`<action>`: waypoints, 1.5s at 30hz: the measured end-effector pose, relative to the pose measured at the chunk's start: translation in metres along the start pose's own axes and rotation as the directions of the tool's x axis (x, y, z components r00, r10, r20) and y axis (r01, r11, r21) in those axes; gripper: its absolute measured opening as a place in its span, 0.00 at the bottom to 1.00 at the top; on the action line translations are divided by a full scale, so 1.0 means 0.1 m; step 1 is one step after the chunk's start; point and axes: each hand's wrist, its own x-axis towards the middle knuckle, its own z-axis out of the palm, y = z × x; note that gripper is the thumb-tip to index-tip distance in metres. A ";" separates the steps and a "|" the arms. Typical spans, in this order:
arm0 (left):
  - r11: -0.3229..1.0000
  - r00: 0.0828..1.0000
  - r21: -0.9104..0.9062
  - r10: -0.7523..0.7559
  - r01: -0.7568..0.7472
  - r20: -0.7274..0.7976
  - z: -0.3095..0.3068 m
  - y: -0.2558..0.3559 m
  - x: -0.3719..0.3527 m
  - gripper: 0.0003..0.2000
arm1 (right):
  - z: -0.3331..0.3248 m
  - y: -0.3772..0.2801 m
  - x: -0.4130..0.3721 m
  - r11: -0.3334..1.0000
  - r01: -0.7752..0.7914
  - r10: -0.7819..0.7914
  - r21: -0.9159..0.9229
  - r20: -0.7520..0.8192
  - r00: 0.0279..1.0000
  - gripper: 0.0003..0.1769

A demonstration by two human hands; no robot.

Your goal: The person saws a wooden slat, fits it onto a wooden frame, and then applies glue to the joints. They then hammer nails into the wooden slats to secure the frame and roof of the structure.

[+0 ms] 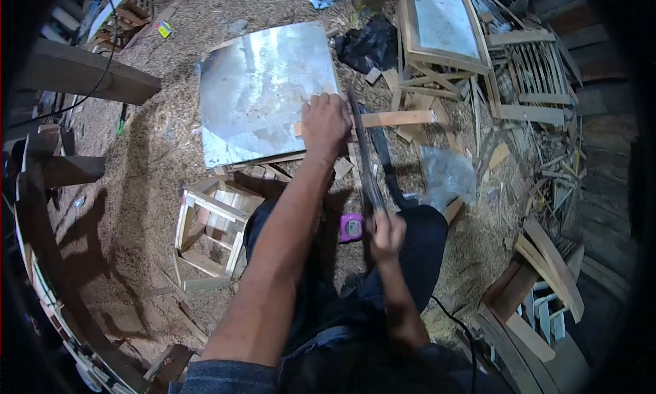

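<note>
A metal-topped board (pixel 263 79) lies in front of me with a thin wooden strip (pixel 396 118) across its right edge. My left hand (pixel 325 124) presses down on the strip, its fingers wrapped over the wood near the board's edge. A long, dark saw (pixel 365 155) crosses the strip just right of that hand. Lower down, my right hand (pixel 387 233) is closed round the saw's near end; the handle is hidden in the fist. Beside the right hand, a pink tape measure (pixel 352 227) sits between my legs.
A small wooden frame (pixel 215 213) stands by my left knee. Black plastic (pixel 369 44) and a framed panel (pixel 444 18) are beyond the board. Clear plastic (pixel 447 175) and wood scraps lie at the right. A thick beam (pixel 96 73) juts in from the left. Shavings cover the floor.
</note>
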 end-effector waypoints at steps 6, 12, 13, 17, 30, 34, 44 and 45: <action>1.000 0.999 0.003 -0.018 0.018 -0.040 -0.01 -0.03 0.05 0.14 | 0.05 0.08 0.22 0.998 0.041 -0.040 -0.045 0.023 0.999 0.22; 1.000 0.998 0.013 0.011 -0.010 -0.068 0.00 -0.02 0.07 0.15 | 0.20 -0.06 0.67 0.998 0.041 -0.037 -0.052 0.080 0.996 0.24; 1.000 0.999 0.016 0.007 -0.006 -0.050 0.01 -0.02 0.01 0.15 | 0.30 -0.14 0.70 0.993 0.070 -0.069 -0.091 0.012 0.998 0.24; 0.999 0.999 0.017 -0.050 0.050 -0.007 -0.02 0.00 0.11 0.10 | -0.01 0.05 -0.06 0.998 0.060 -0.061 -0.031 -0.016 0.998 0.23; 0.996 0.992 0.029 0.081 -0.079 -0.100 0.06 -0.04 0.03 0.15 | 0.13 -0.07 0.44 0.983 0.096 -0.095 -0.155 0.014 0.995 0.19; 0.999 0.995 0.024 0.032 -0.030 -0.096 0.00 -0.01 0.05 0.15 | 0.23 -0.03 0.48 0.979 0.120 -0.121 -0.167 0.004 0.993 0.22; 0.998 0.993 0.039 0.045 -0.041 -0.108 0.02 -0.03 0.07 0.15 | 0.07 -0.08 0.25 0.991 0.021 -0.018 -0.131 0.028 0.999 0.24; 0.999 0.997 0.026 0.035 -0.033 -0.066 0.05 -0.03 0.03 0.13 | 0.00 -0.06 0.02 0.994 0.019 -0.020 -0.104 -0.015 1.000 0.25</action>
